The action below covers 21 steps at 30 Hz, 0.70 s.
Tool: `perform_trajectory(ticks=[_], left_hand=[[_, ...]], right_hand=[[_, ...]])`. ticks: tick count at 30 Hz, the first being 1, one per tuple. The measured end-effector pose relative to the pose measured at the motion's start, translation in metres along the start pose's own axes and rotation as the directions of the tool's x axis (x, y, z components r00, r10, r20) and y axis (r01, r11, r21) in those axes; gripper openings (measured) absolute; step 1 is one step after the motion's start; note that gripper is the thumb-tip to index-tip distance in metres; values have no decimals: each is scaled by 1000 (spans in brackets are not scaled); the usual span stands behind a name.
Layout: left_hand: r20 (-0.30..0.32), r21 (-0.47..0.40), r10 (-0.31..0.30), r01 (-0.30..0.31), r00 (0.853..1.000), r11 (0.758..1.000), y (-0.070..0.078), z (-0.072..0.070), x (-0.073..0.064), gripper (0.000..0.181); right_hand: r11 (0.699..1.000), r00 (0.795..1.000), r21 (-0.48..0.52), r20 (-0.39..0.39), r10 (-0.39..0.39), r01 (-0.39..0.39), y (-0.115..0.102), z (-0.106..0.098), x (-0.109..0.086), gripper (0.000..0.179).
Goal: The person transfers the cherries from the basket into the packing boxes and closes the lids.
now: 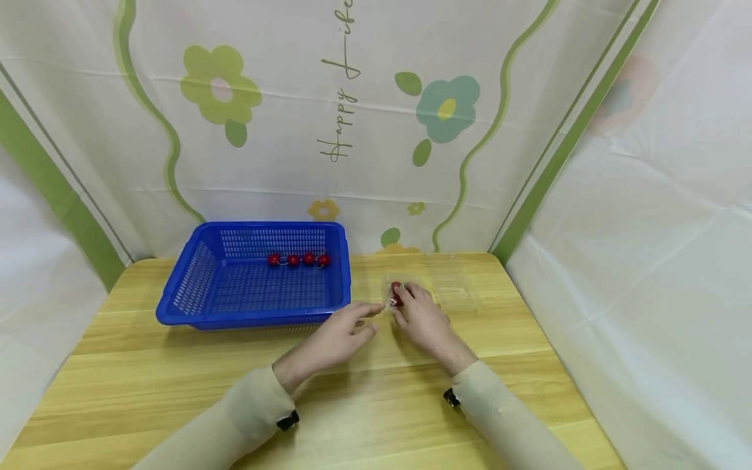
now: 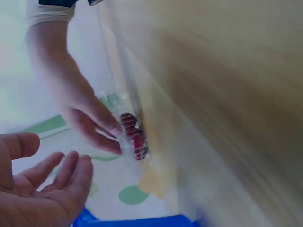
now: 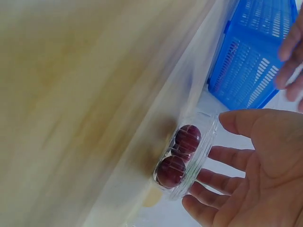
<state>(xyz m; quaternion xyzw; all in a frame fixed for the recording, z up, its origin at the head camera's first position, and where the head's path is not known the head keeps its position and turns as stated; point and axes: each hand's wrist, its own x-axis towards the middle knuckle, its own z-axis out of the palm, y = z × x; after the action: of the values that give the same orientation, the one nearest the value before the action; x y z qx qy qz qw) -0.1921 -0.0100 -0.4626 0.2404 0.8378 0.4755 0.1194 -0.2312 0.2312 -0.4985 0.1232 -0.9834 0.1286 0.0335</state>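
A small clear plastic box (image 3: 201, 156) with dark red balls (image 3: 171, 171) inside sits on the table, right of the blue basket. My right hand (image 1: 424, 321) holds it, thumb at one end and fingers along its rim in the right wrist view. Over the basket's near right corner my left hand (image 1: 335, 336) hovers with relaxed fingers and nothing in it, its fingertips pointing at the box. Several red balls with pale loops (image 1: 293, 260) lie in a row inside the blue basket (image 1: 252, 321), along its back right side.
To the right of the box lies another clear plastic piece (image 1: 455, 290), flat on the wooden table (image 1: 364, 424). A white curtain (image 1: 282, 130) printed with flowers hangs behind the table's back edge, with white sheets at both sides.
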Motion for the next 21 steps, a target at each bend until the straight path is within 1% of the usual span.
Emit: perform_trajectory(ticks=[3,6,13,17,21], left_hand=[[-16,26,21,-20,1000,999,3,-6,-4,44],[-44,79,49,-45,998,996,6,-11,-8,42],[-85,172,65,-49,994,984,8,-20,-14,42],[-108,246,96,-67,990,967,6,-24,-16,41],[-135,331,137,-85,981,940,2,-27,-19,41]], right_hand=[[1000,1000,-8,-10,8,-8,3,3,7,63],[1000,1000,-6,-11,19,-19,4,4,13,64],[999,999,1,-1,53,-53,7,2,27,64],[998,998,-12,15,66,-65,11,1,36,64],[998,997,-3,28,67,-66,15,-1,45,64]])
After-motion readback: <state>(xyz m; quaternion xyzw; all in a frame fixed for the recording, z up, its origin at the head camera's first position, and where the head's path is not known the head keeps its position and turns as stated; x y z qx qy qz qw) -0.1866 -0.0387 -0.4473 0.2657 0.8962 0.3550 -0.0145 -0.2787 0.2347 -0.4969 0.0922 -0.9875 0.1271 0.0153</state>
